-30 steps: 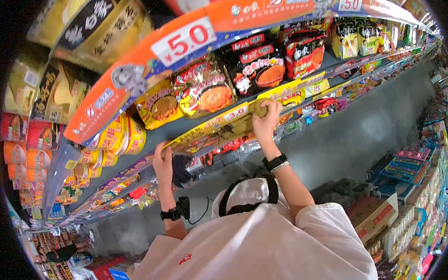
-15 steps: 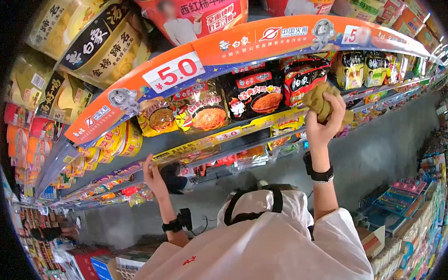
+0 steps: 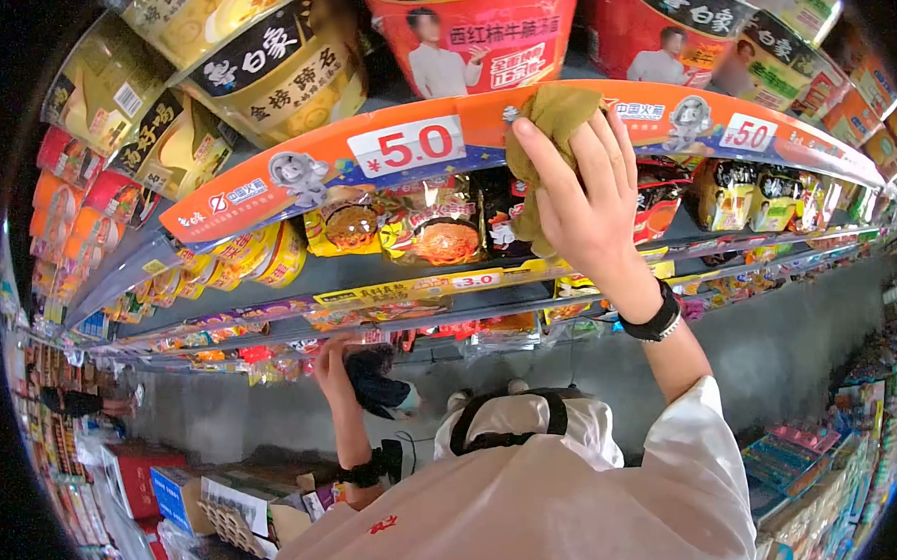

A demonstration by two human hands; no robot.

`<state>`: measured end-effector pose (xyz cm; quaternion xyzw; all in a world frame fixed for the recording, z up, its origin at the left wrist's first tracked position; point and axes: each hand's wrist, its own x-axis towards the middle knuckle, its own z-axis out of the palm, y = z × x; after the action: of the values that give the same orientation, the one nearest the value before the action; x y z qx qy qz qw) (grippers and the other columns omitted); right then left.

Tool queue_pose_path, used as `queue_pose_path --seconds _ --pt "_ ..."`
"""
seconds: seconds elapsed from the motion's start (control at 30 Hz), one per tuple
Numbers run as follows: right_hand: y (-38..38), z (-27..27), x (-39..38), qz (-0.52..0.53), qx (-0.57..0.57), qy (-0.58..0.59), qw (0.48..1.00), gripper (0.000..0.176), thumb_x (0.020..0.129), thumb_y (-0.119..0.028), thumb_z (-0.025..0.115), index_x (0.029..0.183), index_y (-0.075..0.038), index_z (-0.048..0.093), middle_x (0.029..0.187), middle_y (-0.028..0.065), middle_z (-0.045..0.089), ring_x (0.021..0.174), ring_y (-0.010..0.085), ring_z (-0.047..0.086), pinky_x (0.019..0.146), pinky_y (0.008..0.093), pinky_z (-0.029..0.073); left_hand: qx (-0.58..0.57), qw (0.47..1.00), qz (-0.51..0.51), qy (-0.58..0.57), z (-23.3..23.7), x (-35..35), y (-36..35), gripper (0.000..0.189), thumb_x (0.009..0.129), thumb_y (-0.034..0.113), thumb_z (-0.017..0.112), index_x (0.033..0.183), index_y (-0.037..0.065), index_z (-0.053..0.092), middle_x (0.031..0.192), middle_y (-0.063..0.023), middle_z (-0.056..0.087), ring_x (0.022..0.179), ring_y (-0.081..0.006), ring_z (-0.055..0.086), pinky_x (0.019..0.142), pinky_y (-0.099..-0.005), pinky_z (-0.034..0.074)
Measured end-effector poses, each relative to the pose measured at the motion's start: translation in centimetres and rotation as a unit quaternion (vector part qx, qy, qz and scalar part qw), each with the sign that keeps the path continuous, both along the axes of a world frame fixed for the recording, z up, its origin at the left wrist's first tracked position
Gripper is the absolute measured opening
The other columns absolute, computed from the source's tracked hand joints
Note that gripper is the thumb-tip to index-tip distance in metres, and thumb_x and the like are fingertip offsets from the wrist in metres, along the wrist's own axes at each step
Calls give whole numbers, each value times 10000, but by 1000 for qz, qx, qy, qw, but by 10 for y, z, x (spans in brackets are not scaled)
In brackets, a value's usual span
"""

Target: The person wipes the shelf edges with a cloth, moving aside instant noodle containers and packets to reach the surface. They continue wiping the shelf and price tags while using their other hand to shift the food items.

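Observation:
My right hand [image 3: 587, 191] presses an olive-brown cloth [image 3: 548, 119] against the orange price strip [image 3: 486, 116] along the shelf's front. The cloth lies under my palm and thumb, covering part of the strip's lettering. Low on the left, my left hand [image 3: 334, 370] is at the edge of a lower shelf; its fingers point up, loosely bent, and I see nothing in them. Below the strip stand packets of instant noodles, among them a yellow and red packet [image 3: 443, 235]. Red noodle tubs [image 3: 469, 41] and yellow-black noodle tubs [image 3: 268, 67] stand above it.
A yellow price rail [image 3: 408, 290] runs along the shelf below. Behind me at lower left are opened cardboard boxes [image 3: 233, 516]. Shelves with blue trays [image 3: 791, 460] stand on the right. Grey floor [image 3: 758, 304] shows between the shelves. A dark-and-white object [image 3: 379, 382] is beside my left hand.
My right hand has moved up and left with the cloth, from the noodle packets to the orange strip. My left hand has shifted slightly down and right in view. The camera view has shifted.

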<state>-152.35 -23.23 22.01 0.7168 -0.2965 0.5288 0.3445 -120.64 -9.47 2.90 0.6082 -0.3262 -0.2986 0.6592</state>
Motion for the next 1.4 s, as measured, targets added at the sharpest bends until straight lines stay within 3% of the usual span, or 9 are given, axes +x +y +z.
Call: queue_pose_path --seconds 0.07,0.3,0.33,0.5,0.67,0.87,1.23,1.3,1.4 --pt "-2 1 1 -5 -13 2 1000 367 694 -124 550 1054 -171 603 1006 72 502 976 239 511 884 415 398 10 995 -51 81 28 -17 4 187 851 133 482 844 -7 605 859 -46 604 784 -119 541 730 -250 416" --pt "0 5 -7 -23 -41 36 998 388 622 -124 566 1002 -165 628 891 39 498 884 206 519 841 384 420 11 996 -91 -7 41 -46 -6 165 837 80 463 848 -13 600 845 -49 596 756 -115 551 703 -231 424" --pt "2 8 -8 -15 -28 44 999 386 618 -127 566 997 -162 630 893 40 498 882 210 521 841 383 421 -4 994 -95 56 44 -55 -5 155 828 59 462 830 -24 593 823 -54 597 755 -115 557 692 -226 428" --pt "2 8 2 35 -33 53 997 353 635 -124 556 980 -149 627 893 50 508 899 210 520 832 378 430 6 990 -138 29 52 -67 -6 157 830 60 464 824 -37 587 778 -68 597 734 -114 561 687 -224 425" --pt "17 3 34 -4 27 64 998 370 701 -177 525 1066 -196 581 941 1 532 967 162 495 824 325 335 39 990 -137 21 56 -76 -9 168 832 61 454 842 -41 588 783 -60 591 751 -106 551 697 -213 402" --pt "16 15 62 13 16 10 1000 358 618 -178 573 971 -217 622 878 -19 530 887 123 520 874 335 291 35 984 -172 20 55 -84 -8 181 853 70 439 857 -37 585 800 -47 583 752 -106 543 696 -206 399" --pt "22 33 69 18 63 15 998 351 597 -92 592 944 -144 600 869 24 516 841 182 507 823 340 340 32 974 -225 3 60 -93 4 180 867 66 435 873 -45 577 818 -59 586 748 -112 559 694 -224 434" --pt "22 36 73 -1 72 10 997 231 648 -149 552 872 -93 546 820 39 486 804 186 477 785 348 366 29 971 -236 2 60 -93 8 179 869 58 429 879 -49 572 822 -63 589 757 -115 563 696 -226 437" --pt "32 37 84 -58 103 23 993 221 652 -154 537 862 -85 545 808 58 469 804 210 465 777 341 372 50 964 -258 29 63 -90 18 172 872 29 409 900 -54 557 859 -69 597 753 -124 575 696 -230 442"
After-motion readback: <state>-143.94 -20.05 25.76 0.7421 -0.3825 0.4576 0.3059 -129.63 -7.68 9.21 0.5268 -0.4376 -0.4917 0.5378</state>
